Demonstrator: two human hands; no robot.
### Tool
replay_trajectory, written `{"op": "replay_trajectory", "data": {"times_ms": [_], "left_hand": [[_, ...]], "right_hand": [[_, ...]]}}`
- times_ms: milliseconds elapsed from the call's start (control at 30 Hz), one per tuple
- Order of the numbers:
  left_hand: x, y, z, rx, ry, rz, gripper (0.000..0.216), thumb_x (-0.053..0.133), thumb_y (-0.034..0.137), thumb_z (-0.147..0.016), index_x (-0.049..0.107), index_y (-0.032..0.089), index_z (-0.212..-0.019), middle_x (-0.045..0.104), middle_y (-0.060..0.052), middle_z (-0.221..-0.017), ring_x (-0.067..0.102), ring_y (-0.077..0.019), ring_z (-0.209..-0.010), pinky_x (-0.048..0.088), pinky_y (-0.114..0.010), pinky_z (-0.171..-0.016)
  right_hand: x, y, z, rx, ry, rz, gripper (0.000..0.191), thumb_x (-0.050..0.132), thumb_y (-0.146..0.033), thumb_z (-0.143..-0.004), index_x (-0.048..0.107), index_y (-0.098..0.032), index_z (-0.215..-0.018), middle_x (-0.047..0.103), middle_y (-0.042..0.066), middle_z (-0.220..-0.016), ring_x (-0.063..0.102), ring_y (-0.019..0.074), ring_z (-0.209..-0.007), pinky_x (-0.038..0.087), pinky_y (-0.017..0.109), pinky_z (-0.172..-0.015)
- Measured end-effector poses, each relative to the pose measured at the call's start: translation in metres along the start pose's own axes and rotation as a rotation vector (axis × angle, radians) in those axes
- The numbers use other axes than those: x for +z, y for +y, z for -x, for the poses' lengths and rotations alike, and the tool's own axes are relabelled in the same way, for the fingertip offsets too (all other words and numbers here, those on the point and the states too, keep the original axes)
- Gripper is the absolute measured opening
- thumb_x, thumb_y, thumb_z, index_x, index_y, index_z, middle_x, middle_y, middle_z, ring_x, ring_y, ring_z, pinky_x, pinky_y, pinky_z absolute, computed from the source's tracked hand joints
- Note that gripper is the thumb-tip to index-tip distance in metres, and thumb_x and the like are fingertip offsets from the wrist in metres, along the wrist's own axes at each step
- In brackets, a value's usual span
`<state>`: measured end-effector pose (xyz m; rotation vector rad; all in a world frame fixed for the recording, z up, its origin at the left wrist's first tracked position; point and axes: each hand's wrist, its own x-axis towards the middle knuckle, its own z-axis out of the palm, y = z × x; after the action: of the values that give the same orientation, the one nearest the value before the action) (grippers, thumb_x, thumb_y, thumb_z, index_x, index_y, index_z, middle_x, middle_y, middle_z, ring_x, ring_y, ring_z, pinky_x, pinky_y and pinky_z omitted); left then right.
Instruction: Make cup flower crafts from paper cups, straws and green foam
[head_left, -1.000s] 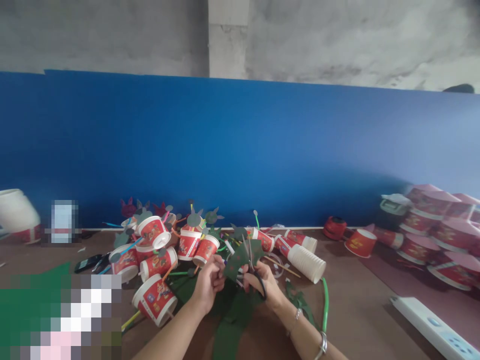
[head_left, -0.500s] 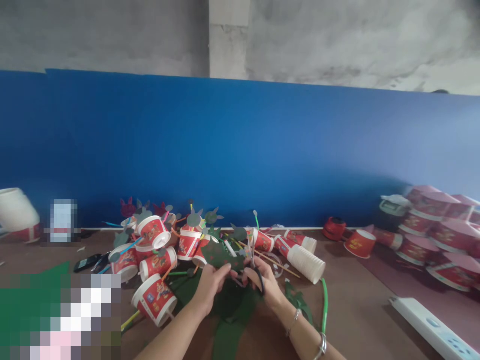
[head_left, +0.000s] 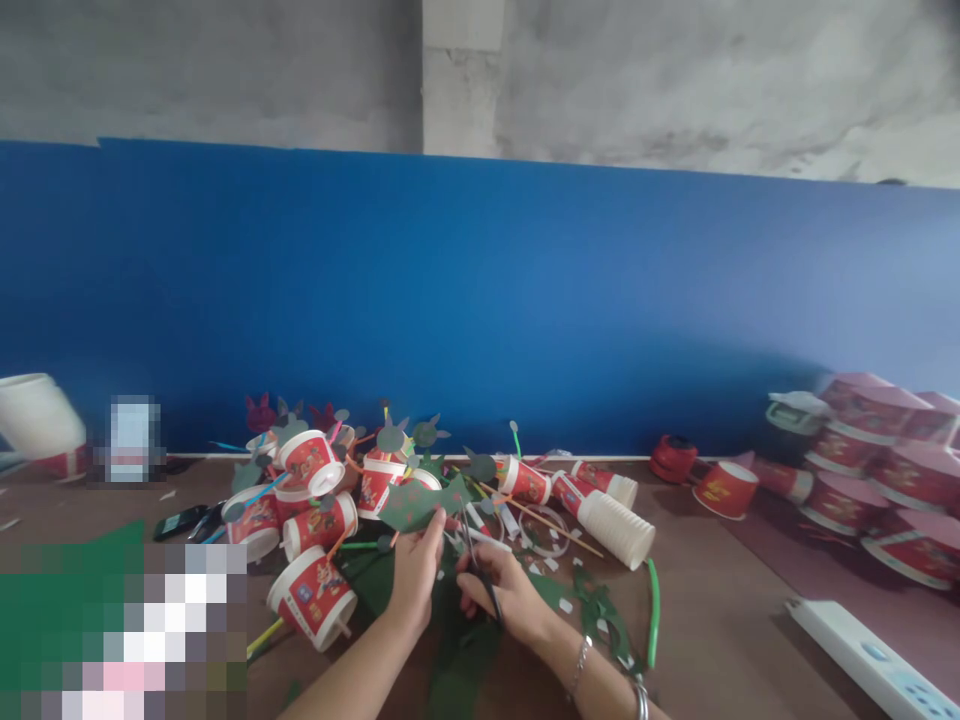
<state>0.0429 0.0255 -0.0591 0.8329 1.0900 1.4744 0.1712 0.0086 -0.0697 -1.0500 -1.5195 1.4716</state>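
My left hand (head_left: 417, 562) is closed on a dark green paper cutout (head_left: 414, 505) with a jagged, pointed edge, holding it up above the table. In my right hand (head_left: 501, 592) is a pair of scissors (head_left: 483, 572), its blades pointing up and away beside the cutout's right edge. Whether the blades touch the paper, I cannot tell. Beneath both hands lie dark green paper sheets (head_left: 463, 660). Green paper scraps (head_left: 600, 605) and small white bits are scattered to the right of my right hand.
Red printed paper cups (head_left: 313, 598) with straws and paper heads crowd the left. A stack of nested cups (head_left: 616, 530) lies to the right, near a green tube (head_left: 652, 612). Further right are a white power strip (head_left: 862, 645) and piled pink-topped cups (head_left: 892, 460). A blue partition (head_left: 480, 300) stands behind.
My right hand with the scissors has moved left and slightly down. The green cutout has shifted left and tilted, showing more of its face and pointed edge.
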Motion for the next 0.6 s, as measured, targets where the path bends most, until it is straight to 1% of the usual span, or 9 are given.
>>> {"op": "replay_trajectory", "data": {"times_ms": [67, 233, 367, 500, 600], "left_hand": [[0.000, -0.002, -0.001, -0.001, -0.017, -0.007, 0.044, 0.066, 0.057, -0.064, 0.064, 0.013, -0.060, 0.018, 0.011, -0.042, 0.015, -0.0046, -0.041, 0.015, -0.021, -0.041], [0.003, -0.001, 0.001, 0.020, -0.026, -0.044, 0.040, 0.069, 0.051, -0.063, 0.060, 0.014, -0.050, 0.022, 0.010, -0.038, 0.019, -0.0052, -0.039, 0.017, -0.022, -0.040], [0.004, 0.002, 0.004, 0.013, -0.061, -0.017, 0.032, 0.071, 0.045, -0.063, 0.064, 0.015, -0.057, 0.030, 0.009, -0.035, 0.030, -0.0076, -0.038, 0.024, -0.022, -0.041], [0.002, 0.001, 0.003, -0.018, -0.080, 0.002, 0.028, 0.073, 0.043, -0.061, 0.066, 0.016, -0.063, 0.040, 0.006, -0.036, 0.042, -0.0119, -0.042, 0.032, -0.023, -0.044], [0.001, -0.001, 0.001, -0.033, -0.089, 0.019, 0.026, 0.073, 0.041, -0.062, 0.068, 0.016, -0.066, 0.043, 0.005, -0.036, 0.047, -0.0141, -0.045, 0.035, -0.024, -0.046]], "right_hand": [[0.001, 0.001, 0.000, -0.014, 0.014, 0.010, 0.027, 0.065, -0.039, -0.071, 0.055, -0.015, -0.077, 0.056, -0.004, -0.051, 0.054, 0.0106, -0.046, 0.045, 0.022, -0.048], [0.000, 0.002, -0.001, -0.002, 0.026, 0.040, 0.031, 0.065, -0.043, -0.071, 0.054, -0.015, -0.076, 0.055, -0.004, -0.048, 0.051, 0.0093, -0.040, 0.042, 0.020, -0.042], [-0.001, 0.005, -0.003, -0.015, 0.023, 0.053, 0.035, 0.063, -0.048, -0.070, 0.054, -0.015, -0.074, 0.055, -0.004, -0.047, 0.050, 0.0090, -0.037, 0.041, 0.020, -0.040], [-0.001, 0.012, -0.006, -0.021, 0.041, 0.073, 0.035, 0.061, -0.049, -0.072, 0.053, -0.016, -0.073, 0.055, -0.004, -0.046, 0.049, 0.0083, -0.035, 0.040, 0.018, -0.037], [-0.002, 0.016, -0.008, -0.022, 0.065, 0.093, 0.034, 0.059, -0.049, -0.073, 0.053, -0.016, -0.071, 0.054, -0.005, -0.045, 0.048, 0.0075, -0.033, 0.038, 0.017, -0.035]]}}
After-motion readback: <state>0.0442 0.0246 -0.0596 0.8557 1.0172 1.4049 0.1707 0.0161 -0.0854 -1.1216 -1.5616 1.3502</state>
